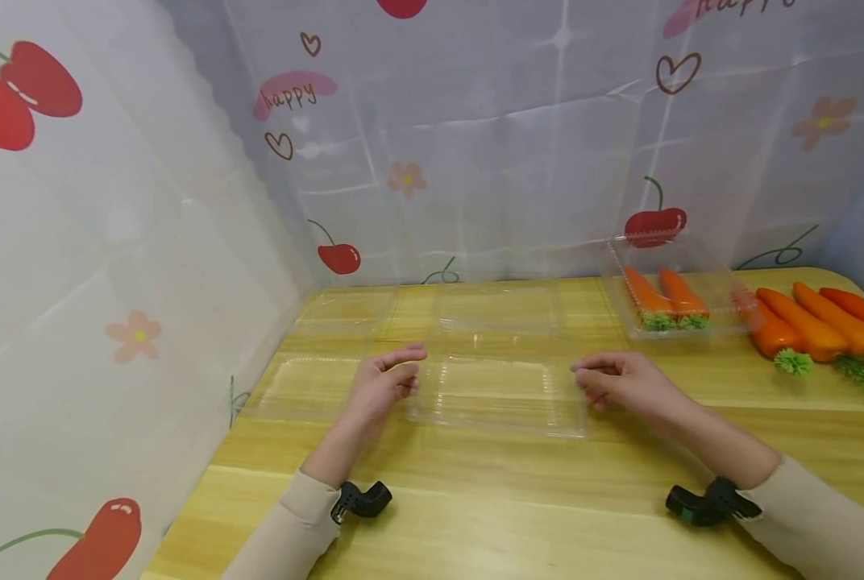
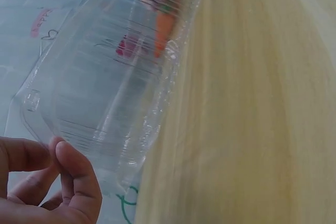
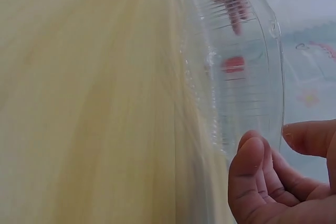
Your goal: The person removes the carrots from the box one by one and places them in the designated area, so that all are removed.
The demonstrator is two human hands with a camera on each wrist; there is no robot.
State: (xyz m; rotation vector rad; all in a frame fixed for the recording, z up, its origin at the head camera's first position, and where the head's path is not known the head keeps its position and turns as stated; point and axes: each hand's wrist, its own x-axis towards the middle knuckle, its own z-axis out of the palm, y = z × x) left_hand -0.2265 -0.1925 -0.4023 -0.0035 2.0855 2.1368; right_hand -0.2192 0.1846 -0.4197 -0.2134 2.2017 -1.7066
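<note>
A clear plastic clamshell box (image 1: 493, 419) lies opened out on the wooden table between both hands. On its left side, the left hand (image 1: 383, 385) pinches the rim between thumb and curled fingers. The left wrist view shows those fingertips (image 2: 73, 163) at a corner of the clear box (image 2: 94, 108). At the opposite side the right hand (image 1: 624, 383) holds the rim. Its thumb and index finger lie on either side of the thin edge in the right wrist view, where the box (image 3: 241, 93) shows its ribbed wall.
Left of the hands lies another clear clamshell box (image 1: 309, 403), opened flat. At the back right, a clear box (image 1: 722, 318) has two carrots (image 1: 682, 294) in it. Beside it are several loose carrots (image 1: 838, 322) with green tops. A printed curtain (image 1: 475, 177) hangs behind the table.
</note>
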